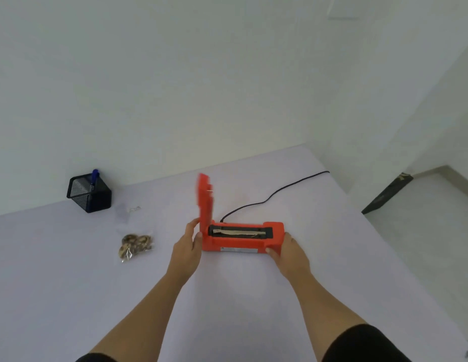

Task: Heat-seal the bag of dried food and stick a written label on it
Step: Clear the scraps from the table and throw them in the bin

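An orange-red heat sealer (243, 240) lies on the white table, its lid (205, 198) swung up at the left end and the sealing strip exposed. My left hand (189, 242) holds the sealer's left end at the lid's hinge. My right hand (286, 248) grips the sealer's right end. A clear bag of brown dried food (135, 246) lies flat on the table to the left of my left hand, untouched. A small white label (133, 209) lies behind the bag. A blue pen (94, 178) stands in a black mesh holder (89, 194) at the back left.
The sealer's black power cord (274, 193) runs from its back toward the table's far right edge. A white wall stands behind the table. The table's right edge drops to a pale floor with a dark object (387, 194) on it.
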`<state>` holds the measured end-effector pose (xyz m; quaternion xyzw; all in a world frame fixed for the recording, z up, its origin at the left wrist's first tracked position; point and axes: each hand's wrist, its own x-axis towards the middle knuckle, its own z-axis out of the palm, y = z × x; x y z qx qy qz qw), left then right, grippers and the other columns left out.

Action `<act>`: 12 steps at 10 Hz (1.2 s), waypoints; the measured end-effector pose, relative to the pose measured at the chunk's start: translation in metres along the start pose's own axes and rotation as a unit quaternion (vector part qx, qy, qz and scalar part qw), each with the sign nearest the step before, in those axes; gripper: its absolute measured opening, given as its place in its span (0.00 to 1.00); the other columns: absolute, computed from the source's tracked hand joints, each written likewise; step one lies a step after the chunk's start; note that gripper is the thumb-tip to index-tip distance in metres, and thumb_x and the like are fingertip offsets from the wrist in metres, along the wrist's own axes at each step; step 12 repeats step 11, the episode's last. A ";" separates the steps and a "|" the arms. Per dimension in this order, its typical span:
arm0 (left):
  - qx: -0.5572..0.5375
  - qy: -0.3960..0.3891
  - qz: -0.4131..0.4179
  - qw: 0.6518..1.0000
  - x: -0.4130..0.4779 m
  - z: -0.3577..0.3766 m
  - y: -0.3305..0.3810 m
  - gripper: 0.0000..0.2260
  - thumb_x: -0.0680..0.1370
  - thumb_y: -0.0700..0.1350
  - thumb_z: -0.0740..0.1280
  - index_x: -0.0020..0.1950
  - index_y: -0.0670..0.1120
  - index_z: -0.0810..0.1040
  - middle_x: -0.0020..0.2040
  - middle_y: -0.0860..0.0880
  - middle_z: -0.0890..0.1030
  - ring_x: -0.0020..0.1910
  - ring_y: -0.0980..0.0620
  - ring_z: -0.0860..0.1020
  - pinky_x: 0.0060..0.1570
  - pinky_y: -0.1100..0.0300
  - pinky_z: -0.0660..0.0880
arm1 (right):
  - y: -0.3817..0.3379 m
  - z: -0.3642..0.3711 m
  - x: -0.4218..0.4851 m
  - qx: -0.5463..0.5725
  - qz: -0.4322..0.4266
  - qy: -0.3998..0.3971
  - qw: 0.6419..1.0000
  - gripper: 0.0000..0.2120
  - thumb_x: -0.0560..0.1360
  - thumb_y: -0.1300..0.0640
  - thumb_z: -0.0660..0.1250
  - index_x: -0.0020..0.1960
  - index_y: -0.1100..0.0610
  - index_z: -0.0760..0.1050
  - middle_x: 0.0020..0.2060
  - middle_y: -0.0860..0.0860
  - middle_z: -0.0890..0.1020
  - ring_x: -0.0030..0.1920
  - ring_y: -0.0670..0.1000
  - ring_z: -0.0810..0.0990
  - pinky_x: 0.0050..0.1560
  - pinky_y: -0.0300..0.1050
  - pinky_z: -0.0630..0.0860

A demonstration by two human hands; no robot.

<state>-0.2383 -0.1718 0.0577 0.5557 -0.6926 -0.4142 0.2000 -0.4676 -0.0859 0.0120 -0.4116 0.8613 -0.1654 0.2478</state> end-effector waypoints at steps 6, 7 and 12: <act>0.040 0.043 -0.006 0.998 0.157 -0.002 0.008 0.20 0.78 0.42 0.61 0.70 0.51 0.63 0.55 0.50 0.72 0.53 0.46 0.76 0.53 0.54 0.73 | -0.082 -0.003 0.177 0.124 -0.033 0.039 0.991 0.20 0.73 0.53 0.69 0.56 0.62 0.64 0.50 0.60 0.80 0.49 0.61 0.80 0.43 0.48 0.73; 0.031 0.039 -0.021 0.999 0.174 -0.003 0.014 0.22 0.77 0.42 0.63 0.70 0.51 0.62 0.55 0.51 0.71 0.55 0.46 0.76 0.55 0.52 0.74 | -0.087 -0.006 0.197 0.126 -0.036 0.035 0.991 0.20 0.73 0.54 0.69 0.56 0.62 0.64 0.50 0.60 0.80 0.49 0.61 0.80 0.42 0.47 0.72; 0.000 0.023 -0.054 0.998 0.210 -0.008 0.028 0.25 0.76 0.43 0.65 0.71 0.50 0.60 0.63 0.46 0.72 0.55 0.46 0.75 0.51 0.57 0.71 | -0.099 -0.009 0.237 0.130 -0.075 0.026 0.988 0.27 0.73 0.56 0.69 0.66 0.63 0.61 0.61 0.61 0.73 0.57 0.60 0.76 0.55 0.50 0.73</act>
